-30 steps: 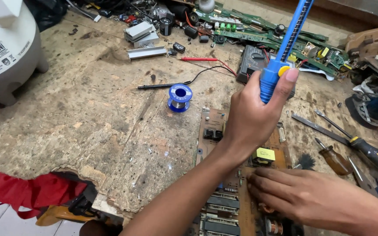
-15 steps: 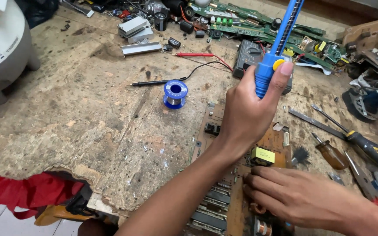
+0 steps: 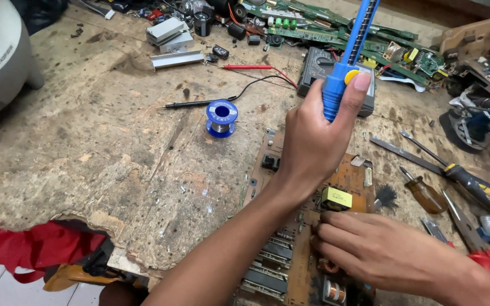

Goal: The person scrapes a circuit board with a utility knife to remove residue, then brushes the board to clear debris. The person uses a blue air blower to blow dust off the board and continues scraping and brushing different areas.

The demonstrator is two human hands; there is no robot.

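The blue plastic desoldering pump (image 3: 347, 62) stands nearly upright in the upper centre of the frame, its slim ribbed shaft running past the top edge. The left hand (image 3: 313, 141) is clenched around its thicker lower barrel, with the thumb pressed on the yellow round button (image 3: 351, 76); the forearm rises diagonally from the bottom centre, wrist bent slightly back.

Below the pump lies a brown circuit board (image 3: 307, 243), flat on the bench (image 3: 114, 147), carrying a yellow-topped transformer (image 3: 336, 198), black finned heat sinks and copper-wound coils. The right hand (image 3: 387, 252) enters from the lower right, palm down, its curled fingertips pressing on the board just beside the transformer; it grasps nothing visible.

The bench surface is worn, chipped particle board, broken away at its lower left edge. Left of the board, near the centre, sits a blue spool of solder wire (image 3: 221, 118). A black probe (image 3: 191, 104) and a red probe (image 3: 248, 67) lie beyond it. At the right edge rest screwdrivers (image 3: 472, 184), one with an amber handle. Green circuit boards (image 3: 324, 22) clutter the top.
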